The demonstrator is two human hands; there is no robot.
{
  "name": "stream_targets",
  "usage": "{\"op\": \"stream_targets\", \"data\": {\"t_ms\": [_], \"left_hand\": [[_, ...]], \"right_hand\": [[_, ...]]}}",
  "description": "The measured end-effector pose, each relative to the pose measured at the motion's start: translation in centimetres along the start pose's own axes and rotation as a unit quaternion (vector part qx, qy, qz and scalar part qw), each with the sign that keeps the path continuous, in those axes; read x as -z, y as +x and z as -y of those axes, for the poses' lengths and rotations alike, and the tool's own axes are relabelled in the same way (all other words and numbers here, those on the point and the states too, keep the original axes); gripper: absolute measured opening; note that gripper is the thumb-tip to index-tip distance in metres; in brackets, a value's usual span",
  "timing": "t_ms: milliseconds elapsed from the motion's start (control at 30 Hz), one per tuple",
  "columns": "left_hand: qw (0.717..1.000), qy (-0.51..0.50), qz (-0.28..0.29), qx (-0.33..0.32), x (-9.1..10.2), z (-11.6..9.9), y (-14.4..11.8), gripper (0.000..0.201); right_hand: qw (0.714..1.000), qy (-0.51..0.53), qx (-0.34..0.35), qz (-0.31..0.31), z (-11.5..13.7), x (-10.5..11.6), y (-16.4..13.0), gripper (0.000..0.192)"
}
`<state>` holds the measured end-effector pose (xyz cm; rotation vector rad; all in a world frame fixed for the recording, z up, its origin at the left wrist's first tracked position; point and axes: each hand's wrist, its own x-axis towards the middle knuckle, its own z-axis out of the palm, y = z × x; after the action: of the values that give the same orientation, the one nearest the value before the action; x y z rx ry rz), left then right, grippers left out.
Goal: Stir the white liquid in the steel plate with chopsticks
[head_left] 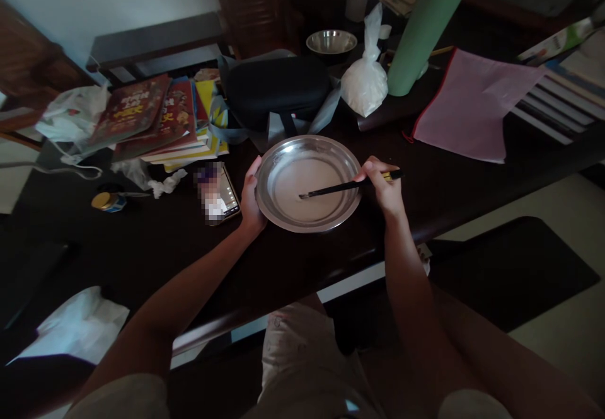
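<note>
Chopsticks (347, 186) pinched in my right hand (385, 192), light, stiff; left hand (250, 201) grips slippery pan (283, 217) rim at nine o'clock.

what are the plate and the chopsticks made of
The plate looks like stainless steel: silvery, with a shiny reflective rim. The chopsticks in the right hand are black and smooth, perhaps plastic or lacquered wood; the view cannot settle which.

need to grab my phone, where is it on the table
In the head view the phone lies on the dark table, just left of the left hand gripping the metal plate, below the stack of books.
</note>
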<state>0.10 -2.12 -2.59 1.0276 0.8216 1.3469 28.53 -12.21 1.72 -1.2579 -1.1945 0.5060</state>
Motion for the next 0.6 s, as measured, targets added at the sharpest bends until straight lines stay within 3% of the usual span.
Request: {"op": "stream_targets", "data": {"t_ms": [67, 200, 367, 500, 600], "left_hand": [[1.000, -0.008, 0.000, -0.003, 0.03, 0.12, 0.03, 0.047], [1.000, -0.013, 0.006, -0.010, 0.23, 0.38, 0.18, 0.049], [1.000, -0.013, 0.007, -0.011, 0.42, 0.49, 0.29, 0.052], [1.000, -0.018, -0.001, -0.012, 0.17, 0.41, 0.16, 0.052], [1.000, -0.022, -0.007, -0.009, 0.07, 0.39, 0.12, 0.052]], "right_hand": [[1.000, -0.001, 0.005, 0.016, 0.05, -0.04, 0.03, 0.061], [1.000, -0.004, 0.009, -0.009, 0.16, -0.05, 0.11, 0.064], [1.000, -0.004, 0.005, 0.025, 0.31, -0.03, 0.12, 0.062], [1.000, -0.006, 0.010, -0.008, 0.31, -0.03, 0.11, 0.064], [1.000, -0.006, 0.009, 0.015, 0.20, -0.04, 0.10, 0.062]]}}
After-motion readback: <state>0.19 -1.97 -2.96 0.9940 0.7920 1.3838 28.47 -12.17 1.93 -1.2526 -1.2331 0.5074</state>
